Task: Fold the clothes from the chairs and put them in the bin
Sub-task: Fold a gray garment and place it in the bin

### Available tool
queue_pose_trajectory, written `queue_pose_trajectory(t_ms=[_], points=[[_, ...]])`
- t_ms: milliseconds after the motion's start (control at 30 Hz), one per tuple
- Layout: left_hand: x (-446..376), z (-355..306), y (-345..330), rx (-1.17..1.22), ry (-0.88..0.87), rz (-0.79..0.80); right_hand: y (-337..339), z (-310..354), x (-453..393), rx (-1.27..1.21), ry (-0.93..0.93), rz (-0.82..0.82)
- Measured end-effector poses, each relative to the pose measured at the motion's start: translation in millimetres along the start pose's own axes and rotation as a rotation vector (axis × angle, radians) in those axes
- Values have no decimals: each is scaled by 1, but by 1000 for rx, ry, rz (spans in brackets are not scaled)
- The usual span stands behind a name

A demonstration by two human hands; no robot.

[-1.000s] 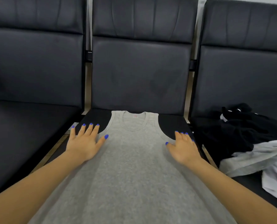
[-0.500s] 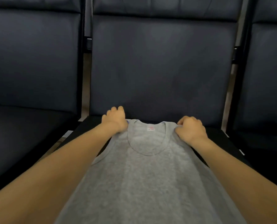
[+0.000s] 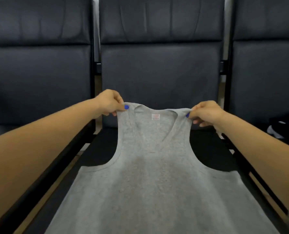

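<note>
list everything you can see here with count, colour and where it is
tank top: one, grey, spread over the middle chair seat, its shoulder straps lifted
label: one, white, inside the tank top's neckline
chairs: three, black padded, side by side in a row
clothes pile: one heap, black with some grey, on the right chair seat at the frame edge
left hand: one, pinching the left strap with its fingers
right hand: one, pinching the right strap

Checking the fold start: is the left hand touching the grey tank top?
Touching. Head view shows the left hand pinching the grey tank top at its shoulder strap.
</note>
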State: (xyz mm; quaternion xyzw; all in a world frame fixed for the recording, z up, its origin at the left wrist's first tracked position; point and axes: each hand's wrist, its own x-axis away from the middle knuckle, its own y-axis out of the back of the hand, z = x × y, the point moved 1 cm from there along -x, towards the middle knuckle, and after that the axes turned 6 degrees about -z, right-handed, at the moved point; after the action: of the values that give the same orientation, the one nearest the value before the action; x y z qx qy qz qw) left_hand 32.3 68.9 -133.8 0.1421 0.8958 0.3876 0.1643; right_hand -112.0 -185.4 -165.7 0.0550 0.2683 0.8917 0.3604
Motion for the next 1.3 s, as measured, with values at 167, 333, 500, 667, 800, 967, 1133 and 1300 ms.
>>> queue_pose_trajectory(t_ms=[167,333,500,667,800,967,1133,1300], points=[[83,-46,74,38,-108,-63,66,43,79,77,190,69],[169,-54,102,107,-138,-68,111,52,159,72,289,177],[250,-36,108,-50,-226,3,124,30,228,112,285,324],[326,-9,83,-88,-206,236,116,-11,282,244,214,506],[358,16,60,-63,-179,313,105,-44,307,324,155,597],[369,40,35,-76,-168,395,95,-71,316,329,125,686],[362,38,34,-39,-208,271,92,-71,314,310,161,646],[353,23,56,268,-165,-49,114,-27,309,-203,275,221]])
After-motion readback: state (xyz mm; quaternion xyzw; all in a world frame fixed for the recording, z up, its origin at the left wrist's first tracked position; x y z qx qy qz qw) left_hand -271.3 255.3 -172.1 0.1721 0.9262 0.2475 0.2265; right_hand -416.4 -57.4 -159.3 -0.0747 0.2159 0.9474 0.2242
